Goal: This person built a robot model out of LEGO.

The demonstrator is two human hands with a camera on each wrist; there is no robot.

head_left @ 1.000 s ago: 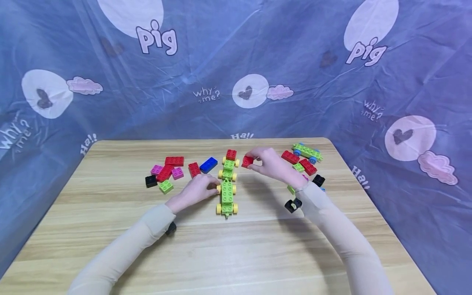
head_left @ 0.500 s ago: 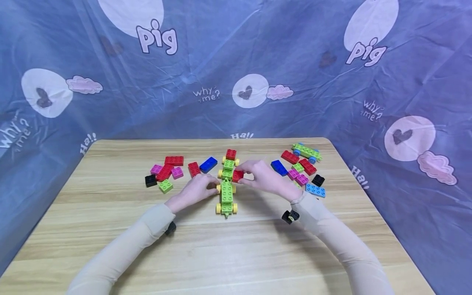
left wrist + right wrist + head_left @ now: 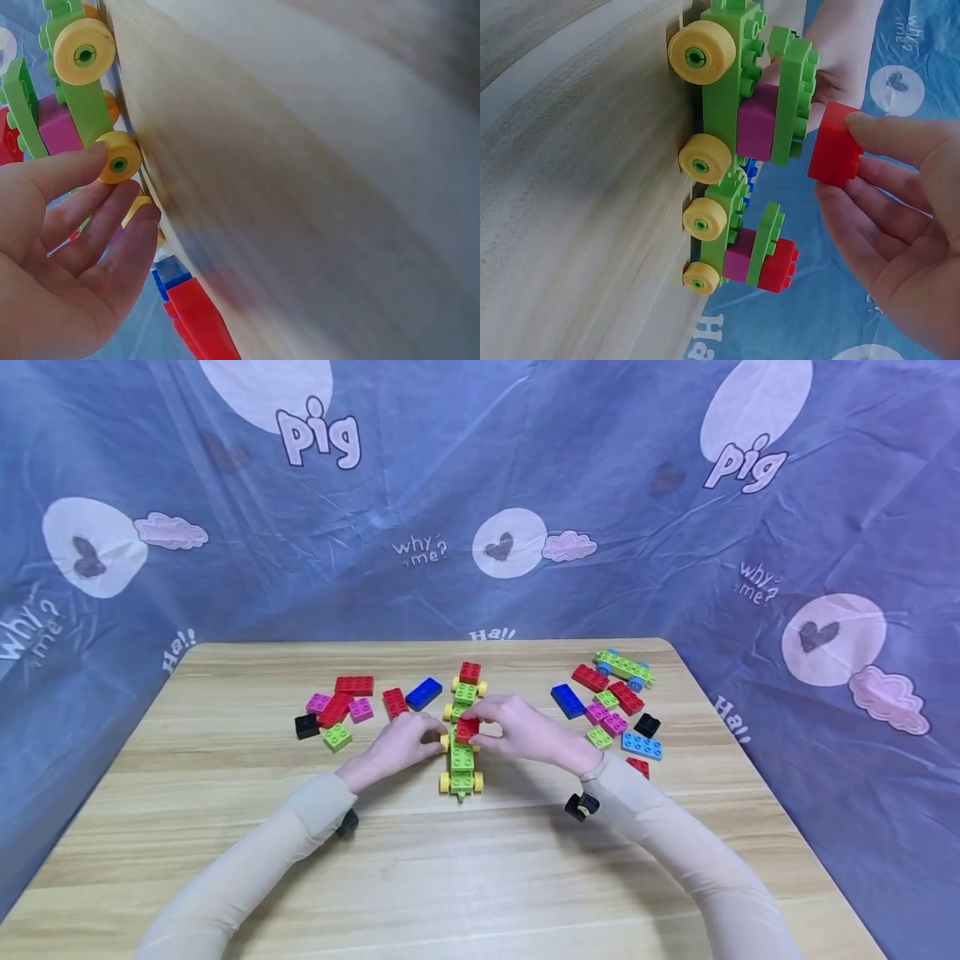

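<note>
My right hand [image 3: 528, 733] pinches a red brick [image 3: 832, 146] between thumb and fingers. In the right wrist view a narrow gap separates the brick from the light green top piece [image 3: 791, 112] on the nearer toy car. That car has a green base [image 3: 721, 105], yellow wheels [image 3: 700, 51] and a magenta brick [image 3: 757, 124] under the top piece. On its left side, my left hand [image 3: 75, 232] holds a yellow wheel [image 3: 120, 159] with the thumb and fingers. Lined up beyond stands a similar car [image 3: 465, 695], topped by a red brick [image 3: 470, 672].
Left of the cars lie loose bricks, among them a blue brick [image 3: 424, 693], a black brick [image 3: 307, 726] and a green brick [image 3: 337, 737]. More bricks are scattered at right, including a light blue one [image 3: 642, 746], near a green car base with blue wheels [image 3: 624, 669].
My right hand has brought the red brick left and nearer to me, from beside the far car to over the near one. The left hand has stayed in place.
</note>
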